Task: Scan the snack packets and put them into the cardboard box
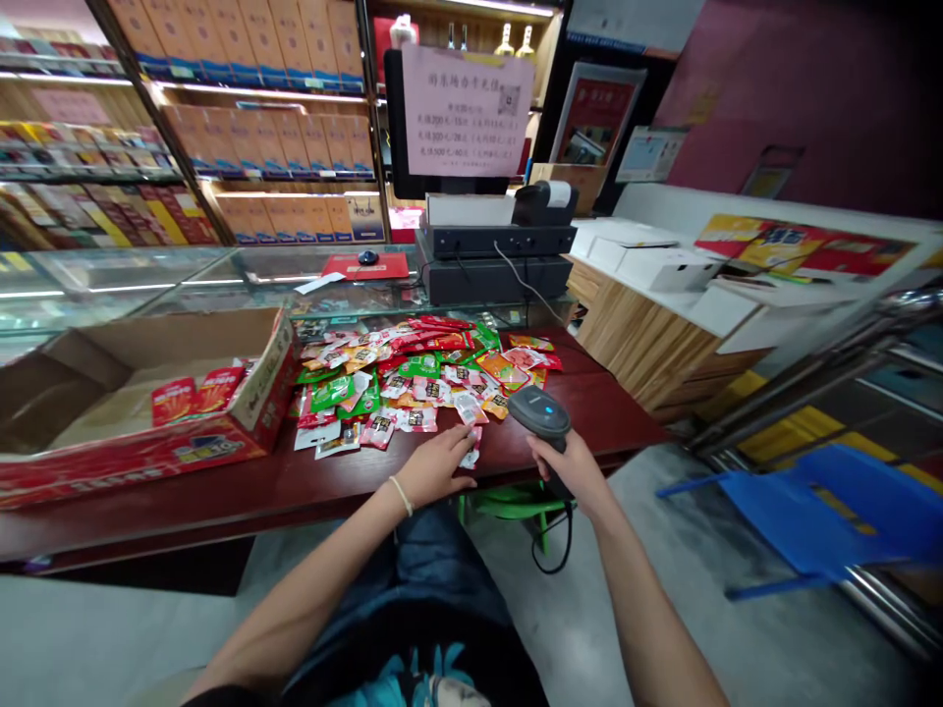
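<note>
My right hand [579, 471] is wrapped round the handle of a dark grey barcode scanner [539, 412], whose head points over the table and shows a small blue light. A black cable loops down below the grip. My left hand [436, 465] lies at the table's front edge with fingers stretched out and thumb apart. Its fingertips touch a small pink and white snack packet [472, 450]. Just beyond both hands spreads a heap of snack packets [423, 368] in red, green, white and orange.
A red cardboard box [250, 432] with a few red packets inside stands left on the dark red table [619, 403]. Behind are a cash register [497, 265], a monitor covered by a paper sign [468, 113] and a mouse [367, 257]. A blue chair [832, 511] is at right.
</note>
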{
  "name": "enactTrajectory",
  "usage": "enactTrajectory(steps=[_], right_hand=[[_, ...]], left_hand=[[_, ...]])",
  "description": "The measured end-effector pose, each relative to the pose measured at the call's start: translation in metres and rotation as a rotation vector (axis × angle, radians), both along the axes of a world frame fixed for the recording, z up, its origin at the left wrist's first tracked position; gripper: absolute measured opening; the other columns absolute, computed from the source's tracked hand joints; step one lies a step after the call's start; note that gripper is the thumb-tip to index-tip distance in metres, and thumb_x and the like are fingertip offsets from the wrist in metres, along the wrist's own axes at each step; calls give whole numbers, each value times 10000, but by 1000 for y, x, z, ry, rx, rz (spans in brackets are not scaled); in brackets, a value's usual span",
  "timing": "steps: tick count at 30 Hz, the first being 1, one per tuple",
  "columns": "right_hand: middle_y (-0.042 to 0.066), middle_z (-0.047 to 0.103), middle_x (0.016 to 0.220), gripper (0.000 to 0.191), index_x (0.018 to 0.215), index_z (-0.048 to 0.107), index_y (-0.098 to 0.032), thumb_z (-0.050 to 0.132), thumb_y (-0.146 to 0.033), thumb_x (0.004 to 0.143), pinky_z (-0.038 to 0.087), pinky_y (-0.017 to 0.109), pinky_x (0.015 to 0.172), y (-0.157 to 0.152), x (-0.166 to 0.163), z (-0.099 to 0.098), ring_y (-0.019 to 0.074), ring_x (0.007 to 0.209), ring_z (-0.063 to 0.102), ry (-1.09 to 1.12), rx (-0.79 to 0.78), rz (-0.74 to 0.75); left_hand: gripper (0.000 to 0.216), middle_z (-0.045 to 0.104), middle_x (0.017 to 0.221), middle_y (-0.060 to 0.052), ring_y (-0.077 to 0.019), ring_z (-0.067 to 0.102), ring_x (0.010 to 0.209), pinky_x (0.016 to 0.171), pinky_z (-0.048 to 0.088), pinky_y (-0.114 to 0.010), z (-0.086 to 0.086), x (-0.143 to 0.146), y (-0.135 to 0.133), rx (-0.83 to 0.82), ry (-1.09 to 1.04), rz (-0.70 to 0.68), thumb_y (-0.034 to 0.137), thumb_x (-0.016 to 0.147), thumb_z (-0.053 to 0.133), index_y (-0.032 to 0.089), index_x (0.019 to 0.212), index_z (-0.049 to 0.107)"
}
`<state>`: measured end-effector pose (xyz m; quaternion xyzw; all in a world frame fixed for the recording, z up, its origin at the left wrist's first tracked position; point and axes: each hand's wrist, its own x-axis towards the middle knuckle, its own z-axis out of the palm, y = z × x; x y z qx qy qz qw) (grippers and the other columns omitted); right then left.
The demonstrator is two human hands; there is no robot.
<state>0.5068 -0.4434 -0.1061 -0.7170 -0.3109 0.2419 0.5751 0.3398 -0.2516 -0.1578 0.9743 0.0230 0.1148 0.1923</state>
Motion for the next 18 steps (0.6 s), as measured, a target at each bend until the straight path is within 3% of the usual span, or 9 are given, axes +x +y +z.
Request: enactTrajectory(steps=[4, 8, 11, 14, 16, 18], right_hand=[[-56, 510, 508, 383, 770, 491, -210, 678, -544, 787, 373, 244, 421, 9, -6, -3, 107, 396, 450, -3, -2, 56], [-60, 508, 499, 419, 788, 483, -211, 689, -575, 756, 374, 240, 412, 18, -13, 4, 110, 397, 456, 12, 11, 61], [-65, 498, 467, 432, 791, 479, -211, 692, -585, 747, 367, 236, 406, 23, -16, 8, 109, 384, 449, 12, 19, 49], [-61, 488, 445, 420, 739, 468, -216, 676, -579, 771, 370, 236, 413, 29, -18, 10, 105, 375, 442, -13, 23, 39], [-55, 501, 462, 423, 730, 465, -220, 681, -583, 766, 371, 240, 406, 35, -21, 10, 107, 372, 449, -30, 34, 17], [-62, 498, 461, 419, 771, 484, -222, 685, -588, 755, 369, 243, 390, 43, -25, 11, 115, 361, 451, -29, 40, 10]], left_hand=[[521, 505, 1473, -101, -242, 468, 1368, 1155, 373, -416, 3, -18, 1, -59, -1, -47, 258, 875, 626, 225, 1381, 505], [346, 642, 1327, -51, -208, 592, 1242, 1094, 448, -387, 8, -19, 12, -346, -107, 56, 240, 948, 479, 241, 1263, 624], [265, 733, 1134, -52, -231, 663, 1116, 1035, 501, -420, 14, -13, 27, -704, -310, 342, 333, 942, 515, 207, 1072, 707], [238, 749, 935, -63, -233, 713, 955, 936, 569, -425, 21, -10, 46, -1216, -518, 583, 381, 874, 634, 153, 924, 679], [229, 737, 892, -62, -206, 728, 870, 895, 592, -399, 28, -13, 58, -1527, -615, 632, 354, 850, 682, 140, 921, 639], [214, 733, 922, -75, -193, 737, 855, 890, 596, -375, 36, -19, 68, -1717, -682, 628, 310, 859, 687, 139, 960, 608]])
